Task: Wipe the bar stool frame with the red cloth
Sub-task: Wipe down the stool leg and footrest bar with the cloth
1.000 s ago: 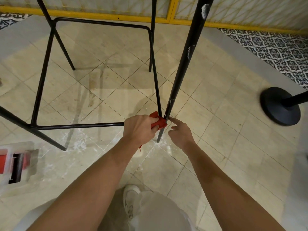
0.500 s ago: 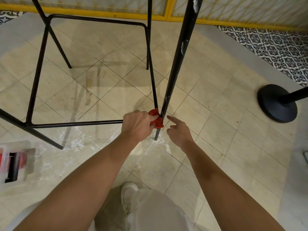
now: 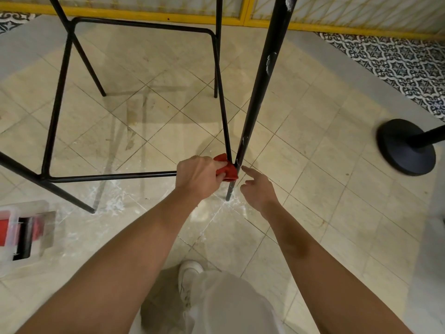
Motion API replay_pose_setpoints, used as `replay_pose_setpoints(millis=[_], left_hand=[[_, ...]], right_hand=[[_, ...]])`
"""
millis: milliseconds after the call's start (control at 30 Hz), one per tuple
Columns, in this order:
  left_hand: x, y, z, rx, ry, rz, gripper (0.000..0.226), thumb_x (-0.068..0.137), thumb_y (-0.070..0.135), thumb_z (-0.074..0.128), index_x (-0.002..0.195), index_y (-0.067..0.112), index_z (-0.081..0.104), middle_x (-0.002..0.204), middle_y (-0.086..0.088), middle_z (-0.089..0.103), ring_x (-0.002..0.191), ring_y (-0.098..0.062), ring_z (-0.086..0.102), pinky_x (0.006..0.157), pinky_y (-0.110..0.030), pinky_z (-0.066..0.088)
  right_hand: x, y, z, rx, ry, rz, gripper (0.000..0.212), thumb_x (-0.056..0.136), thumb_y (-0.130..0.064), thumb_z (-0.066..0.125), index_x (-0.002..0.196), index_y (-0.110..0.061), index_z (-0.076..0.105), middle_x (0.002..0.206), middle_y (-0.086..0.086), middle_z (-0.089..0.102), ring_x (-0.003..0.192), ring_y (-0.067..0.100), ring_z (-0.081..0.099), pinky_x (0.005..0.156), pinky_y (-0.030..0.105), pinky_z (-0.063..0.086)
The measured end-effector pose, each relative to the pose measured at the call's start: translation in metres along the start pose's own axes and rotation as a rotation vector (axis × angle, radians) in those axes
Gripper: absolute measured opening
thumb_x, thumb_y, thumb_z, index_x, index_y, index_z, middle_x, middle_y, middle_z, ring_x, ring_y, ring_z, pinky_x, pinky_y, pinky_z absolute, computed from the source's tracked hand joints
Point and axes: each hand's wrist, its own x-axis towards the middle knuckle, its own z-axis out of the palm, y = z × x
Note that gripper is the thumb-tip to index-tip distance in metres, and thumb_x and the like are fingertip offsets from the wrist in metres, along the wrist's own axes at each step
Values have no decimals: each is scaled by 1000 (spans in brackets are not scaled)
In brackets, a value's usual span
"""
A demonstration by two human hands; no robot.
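Crumpled red cloth (image 3: pixel 227 170), pressed to the low corner of the thin black metal bar stool frame (image 3: pixel 263 80).
My left hand (image 3: pixel 197 175) curls tight round it where rail meets leg. My right hand (image 3: pixel 258 190) holds nothing, forefinger out just beside that leg. A black round post base (image 3: pixel 407 147) stands well apart.

Warm, even indoor light, faint shadows on the floor (image 3: pixel 301 165), wide-angle bending at edges, soft corners

Bunched red cloth (image 3: pixel 227 169) against the corner joint of the upright black bar stool frame (image 3: pixel 57 97), low near the floor
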Motion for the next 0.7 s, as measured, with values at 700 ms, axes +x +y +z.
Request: replay_pose_setpoints(millis=[700], left_hand=[[57, 13, 0, -160, -94, -179, 27, 94, 50, 42, 115, 42, 58, 87, 3, 61, 78, -19, 56, 63, -30, 44]], right_hand=[[26, 2, -6, 16, 30, -3, 66, 83, 5, 45, 141, -26, 39, 135, 4, 48, 117, 15, 50, 63, 15, 42]])
